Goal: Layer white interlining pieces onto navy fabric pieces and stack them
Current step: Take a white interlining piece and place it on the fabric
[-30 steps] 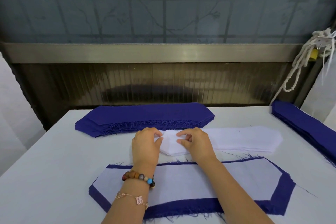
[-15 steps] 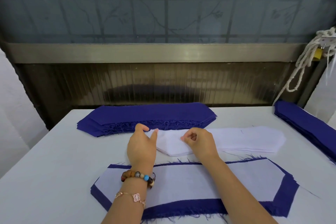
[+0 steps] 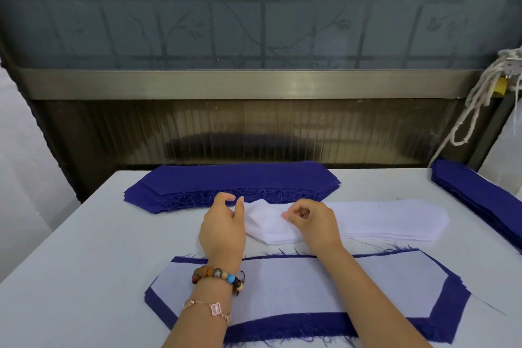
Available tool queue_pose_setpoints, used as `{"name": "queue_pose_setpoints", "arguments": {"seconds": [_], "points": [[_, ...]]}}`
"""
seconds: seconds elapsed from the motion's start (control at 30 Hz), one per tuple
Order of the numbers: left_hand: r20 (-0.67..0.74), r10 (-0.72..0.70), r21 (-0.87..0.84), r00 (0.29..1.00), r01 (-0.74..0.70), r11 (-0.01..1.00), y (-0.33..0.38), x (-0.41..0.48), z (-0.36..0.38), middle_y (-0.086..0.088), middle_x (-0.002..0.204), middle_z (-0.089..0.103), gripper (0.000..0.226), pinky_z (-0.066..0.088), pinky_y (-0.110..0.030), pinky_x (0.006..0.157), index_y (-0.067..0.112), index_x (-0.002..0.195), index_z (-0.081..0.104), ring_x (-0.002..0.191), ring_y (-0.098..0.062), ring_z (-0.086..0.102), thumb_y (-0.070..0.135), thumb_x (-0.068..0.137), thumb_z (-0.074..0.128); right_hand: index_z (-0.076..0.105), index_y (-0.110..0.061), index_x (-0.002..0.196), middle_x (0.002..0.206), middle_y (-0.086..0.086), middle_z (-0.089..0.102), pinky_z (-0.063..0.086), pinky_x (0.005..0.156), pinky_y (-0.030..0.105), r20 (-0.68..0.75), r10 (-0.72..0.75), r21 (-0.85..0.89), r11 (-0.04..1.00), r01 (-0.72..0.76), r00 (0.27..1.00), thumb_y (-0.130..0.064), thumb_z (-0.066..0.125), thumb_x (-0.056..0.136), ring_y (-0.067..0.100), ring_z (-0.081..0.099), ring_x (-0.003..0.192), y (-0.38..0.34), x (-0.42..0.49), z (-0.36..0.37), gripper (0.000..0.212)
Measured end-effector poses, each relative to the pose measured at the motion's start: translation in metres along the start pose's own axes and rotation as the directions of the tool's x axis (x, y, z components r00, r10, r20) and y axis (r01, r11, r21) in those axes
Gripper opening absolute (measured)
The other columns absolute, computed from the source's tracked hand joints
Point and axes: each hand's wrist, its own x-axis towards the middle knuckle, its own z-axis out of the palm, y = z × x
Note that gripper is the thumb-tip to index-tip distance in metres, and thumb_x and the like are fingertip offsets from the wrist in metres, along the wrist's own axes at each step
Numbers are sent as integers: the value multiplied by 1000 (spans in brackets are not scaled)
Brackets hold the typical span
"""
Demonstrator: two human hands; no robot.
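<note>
You appear to be peeling one ply off the flat white interlining stack (image 3: 367, 220) on the desk (image 3: 84, 263). Your left hand (image 3: 223, 226) is spread beside it, and your right hand (image 3: 313, 223) is curled on it, pinch unconfirmed. Next, lift one ply only.

matt navy cloth (image 3: 231, 178) with frayed edges, smooth white interlining (image 3: 381, 217), brushed metal rail (image 3: 254, 83)

My flat white table (image 3: 84, 277) butts against a dark ribbed translucent panel (image 3: 254, 133); above it a brushed metal rail (image 3: 226, 83), then frosted grey glass (image 3: 254, 8). Knotted white cord (image 3: 477, 102) hangs beside a brass padlock (image 3: 500, 85), far right
</note>
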Motion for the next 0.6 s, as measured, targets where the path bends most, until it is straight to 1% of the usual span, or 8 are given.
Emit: {"name": "queue_pose_setpoints", "arguments": {"seconds": [0.1,0.17,0.23,0.3,0.33,0.43,0.5,0.6], "points": [[38,13,-90,999,-10,996,0,0,1,2,69,66,33,43,-23,57,16,119,59,69,-13,60,40,97,55,65,-24,70,70,-9,63,40,58,7,-3,-15,20,1000,15,1000,-24,76,81,5,53,64,-1,-1,-1,16],[65,24,-180,998,-12,984,1,0,1,1,73,64,32,42,-19,60,16,120,61,71,-11,59,35,94,61,65,-24,70,71,-8,64,41,59,7,-2,-24,29,999,24,1000,-23,75,82,5,54,65,-1,-2,-2,15],[80,36,-242,996,-16,970,1,0,2,-2,86,65,32,42,-15,65,16,121,62,79,-13,59,28,92,66,67,-22,72,72,-6,65,41,60,8,-3,-33,22,999,33,999,-22,75,83,6,54,66,-1,-3,-2,13],[66,46,-255,997,-28,966,0,1,2,-2,99,64,30,42,-12,68,15,120,64,85,-12,58,22,91,68,67,-21,74,74,-5,66,42,62,10,-11,-49,9,999,50,999,-22,74,84,8,55,68,-1,-4,-1,11],[56,44,-256,997,-28,966,0,2,2,-1,99,64,28,41,-9,67,14,118,65,83,-9,58,18,91,68,67,-20,75,75,-4,66,43,63,11,-18,-60,-1,998,60,998,-22,73,84,9,56,69,-1,-4,-1,10],[56,-5,-299,998,22,954,-3,5,1,5,86,65,21,41,-7,60,14,108,69,77,-2,59,13,88,71,68,-18,78,74,-3,65,44,64,14,-43,-74,-26,997,73,996,-22,70,87,10,57,69,0,-3,-1,10],[72,-67,-354,995,88,931,-4,7,0,2,81,68,20,42,-9,62,15,105,69,77,-7,63,17,85,74,67,-18,78,73,-3,64,43,63,14,-59,-67,-18,998,66,996,-22,69,87,10,56,69,1,-3,-1,10],[86,-115,-429,990,141,892,-7,8,0,-8,82,71,24,48,-21,70,12,106,67,82,-20,67,20,85,75,66,-19,78,71,-5,63,40,61,10,-82,-42,2,999,43,996,-23,67,88,7,56,68,2,-2,-1,11]]}}
